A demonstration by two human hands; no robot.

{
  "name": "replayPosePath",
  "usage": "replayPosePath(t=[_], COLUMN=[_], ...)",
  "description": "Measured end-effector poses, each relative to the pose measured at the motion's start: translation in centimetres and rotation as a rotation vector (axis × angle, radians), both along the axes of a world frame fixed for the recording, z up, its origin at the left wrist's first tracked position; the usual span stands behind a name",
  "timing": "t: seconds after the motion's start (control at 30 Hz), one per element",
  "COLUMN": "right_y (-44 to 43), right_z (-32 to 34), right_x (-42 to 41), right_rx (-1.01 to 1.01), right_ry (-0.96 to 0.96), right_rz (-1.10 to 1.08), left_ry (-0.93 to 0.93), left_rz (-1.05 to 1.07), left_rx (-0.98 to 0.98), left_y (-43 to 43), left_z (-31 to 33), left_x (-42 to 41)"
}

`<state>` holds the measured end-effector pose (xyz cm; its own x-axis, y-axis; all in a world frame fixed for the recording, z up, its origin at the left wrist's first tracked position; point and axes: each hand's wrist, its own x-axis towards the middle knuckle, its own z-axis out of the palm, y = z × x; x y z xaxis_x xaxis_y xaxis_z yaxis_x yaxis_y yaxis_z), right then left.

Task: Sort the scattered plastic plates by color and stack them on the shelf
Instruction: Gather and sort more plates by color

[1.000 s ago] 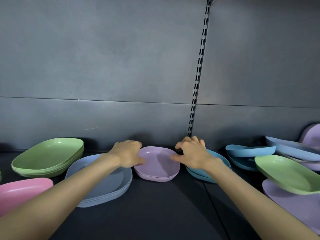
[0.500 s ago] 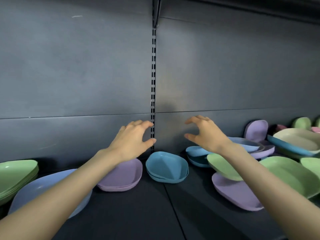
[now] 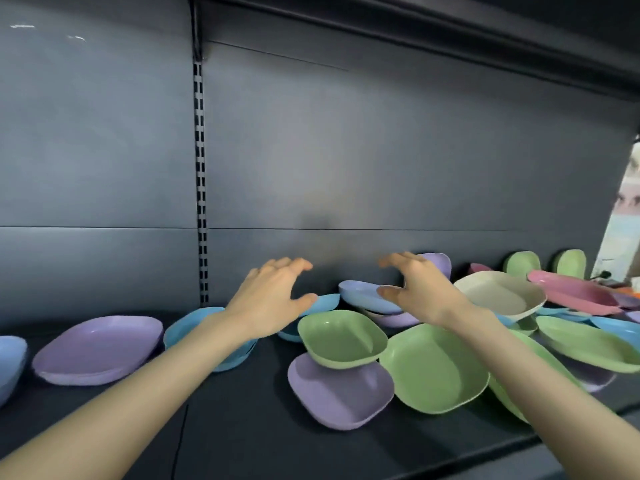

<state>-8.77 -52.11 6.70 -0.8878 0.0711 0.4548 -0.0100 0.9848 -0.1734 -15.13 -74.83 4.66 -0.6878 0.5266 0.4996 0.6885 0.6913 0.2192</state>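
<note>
Dark shelf (image 3: 242, 427), both hands' fingers (image 3: 291, 263) spread wide, empty, above scattered plates (image 3: 343, 337).

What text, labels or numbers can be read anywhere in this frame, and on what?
None readable.
Plates, e.g. the green plate and purple plate: plain, no print or stickers visible.
Shelf back panel: bare, only scuffs.
Slotted upright: no markings.
Poster-like panel at the far right edge: printed image, too blurred to tell if it carries any text.
</note>
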Motion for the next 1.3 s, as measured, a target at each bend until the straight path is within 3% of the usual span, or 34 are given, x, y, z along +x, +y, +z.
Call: replayPosePath(t=[0.37,0.9,1.2,1.3], right_y=[5.3,5.5,6.2,6.8], right_z=[-1.9,-3.6,-3.6,-3.5], right_x=[-2.7,-7.4,-8.5,-9.0], right_rx=[-0.03,-0.135,-0.122,-0.186], right_ry=[-0.119,-0.3,-0.307,-0.283], right_rz=[0.114,0.183,0.22,0.208], left_ry=[-0.11,-0.355,-0.37,-0.349], left_rz=[0.134,-0.059,-0.121,-0.043], left_rx=[0.028,0.018,0.105,0.188], left_y=[4.1,2.7,2.3,2.2], left_z=[-2.0,-3.7,-3.8,-3.8], left_x=[-0.3,-7.0,-7.8,-7.8])
